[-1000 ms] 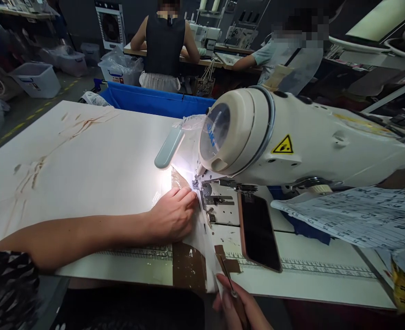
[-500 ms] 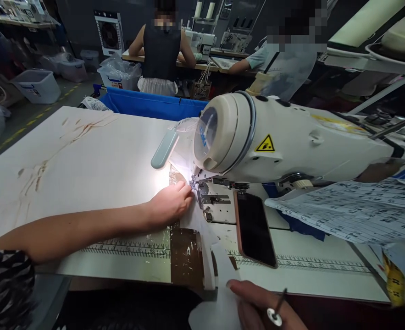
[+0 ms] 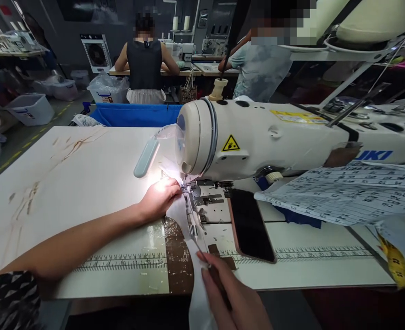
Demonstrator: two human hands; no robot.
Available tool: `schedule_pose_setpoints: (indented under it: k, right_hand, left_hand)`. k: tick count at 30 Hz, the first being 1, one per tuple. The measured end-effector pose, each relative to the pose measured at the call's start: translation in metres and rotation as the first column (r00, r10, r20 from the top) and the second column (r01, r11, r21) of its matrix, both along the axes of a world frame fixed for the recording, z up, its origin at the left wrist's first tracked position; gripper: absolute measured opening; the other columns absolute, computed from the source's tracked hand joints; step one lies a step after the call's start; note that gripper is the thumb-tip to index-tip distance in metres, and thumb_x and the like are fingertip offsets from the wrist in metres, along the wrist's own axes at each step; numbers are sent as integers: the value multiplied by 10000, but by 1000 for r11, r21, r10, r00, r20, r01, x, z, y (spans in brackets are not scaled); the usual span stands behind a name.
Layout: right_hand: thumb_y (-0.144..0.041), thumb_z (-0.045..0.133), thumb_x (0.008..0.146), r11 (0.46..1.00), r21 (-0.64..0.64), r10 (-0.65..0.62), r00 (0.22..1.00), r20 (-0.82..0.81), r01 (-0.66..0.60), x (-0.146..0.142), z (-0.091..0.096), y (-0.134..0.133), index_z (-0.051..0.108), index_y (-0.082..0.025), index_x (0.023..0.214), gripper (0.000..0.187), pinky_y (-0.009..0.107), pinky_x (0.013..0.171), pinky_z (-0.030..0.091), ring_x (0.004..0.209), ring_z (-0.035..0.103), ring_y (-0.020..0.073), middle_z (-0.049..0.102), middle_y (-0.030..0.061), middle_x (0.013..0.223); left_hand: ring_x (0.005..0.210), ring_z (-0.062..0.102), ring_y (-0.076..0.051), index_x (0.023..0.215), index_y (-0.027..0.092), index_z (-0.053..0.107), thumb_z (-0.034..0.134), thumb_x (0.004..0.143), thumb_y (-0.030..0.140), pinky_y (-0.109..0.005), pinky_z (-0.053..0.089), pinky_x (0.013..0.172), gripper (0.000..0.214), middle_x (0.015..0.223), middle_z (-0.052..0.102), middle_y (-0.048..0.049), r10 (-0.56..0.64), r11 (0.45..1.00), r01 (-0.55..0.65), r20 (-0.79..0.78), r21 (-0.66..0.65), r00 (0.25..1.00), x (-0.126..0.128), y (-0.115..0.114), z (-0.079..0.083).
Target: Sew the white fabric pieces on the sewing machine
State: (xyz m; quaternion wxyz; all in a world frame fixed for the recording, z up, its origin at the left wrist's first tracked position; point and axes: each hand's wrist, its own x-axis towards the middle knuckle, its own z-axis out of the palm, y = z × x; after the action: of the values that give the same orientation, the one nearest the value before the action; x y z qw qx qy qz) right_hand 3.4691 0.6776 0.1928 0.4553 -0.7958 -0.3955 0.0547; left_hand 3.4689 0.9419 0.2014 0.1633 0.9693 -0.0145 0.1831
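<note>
White fabric (image 3: pixel 198 298) lies on the counter (image 3: pixel 68 192) beneath the head of the sewing machine (image 3: pixel 250 137), its near end hanging past the front edge. Our left hand (image 3: pixel 159 197) rests on it just beside the presser foot (image 3: pixel 185 187), fingers bunched together; we cannot tell whether they pinch the fabric or only press it. Our right hand (image 3: pixel 230 288) is closed around a thin-shafted tool (image 3: pixel 219 284), whose tip appears to meet the fabric short of the foot. To guide well, we should hold the fabric flat, align its edge with the foot and let the machine set the pace. We judge the left fingertips close to the needle area; they belong to its side. The tool should steer lightly, without snagging.
</note>
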Motion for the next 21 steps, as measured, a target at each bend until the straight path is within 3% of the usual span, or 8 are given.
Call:
schedule_pose_setpoints:
  k: [4,7,12,21]
  right_hand:
    - [-373,398,1023,981,21,-192,971,139,191,19,-21,19,594,-230,1182,290,257,512,528,667,756,199,793,26,881]
    - [-304,380,1026,963,99,-268,911,313,249,26,-29,38,608,-195,1131,274,246,487,481,614,737,177,785,30,841]
    - [-221,399,1017,960,153,-278,843,460,233,29,-23,58,657,-153,1080,274,218,567,486,663,740,136,792,37,854]
    - [-184,389,1010,953,140,-302,795,526,270,32,-21,66,673,-155,1038,287,258,505,446,579,708,140,780,20,810]
  left_hand:
    - [829,630,-200,794,211,603,516,953,270,-328,531,734,190,877,666,-60,-65,986,65,3,-153,998,1,5,-1]
    - [824,624,-196,774,206,607,518,954,323,-337,529,738,232,865,667,-60,-76,972,78,19,-221,997,1,4,2]
    - [798,613,-183,754,199,601,514,944,312,-336,525,750,237,845,660,-61,-69,963,72,20,-259,997,1,2,7]
    - [845,632,-180,818,182,651,515,952,336,-331,546,803,245,887,671,-58,-21,943,0,-61,-332,998,2,0,9]
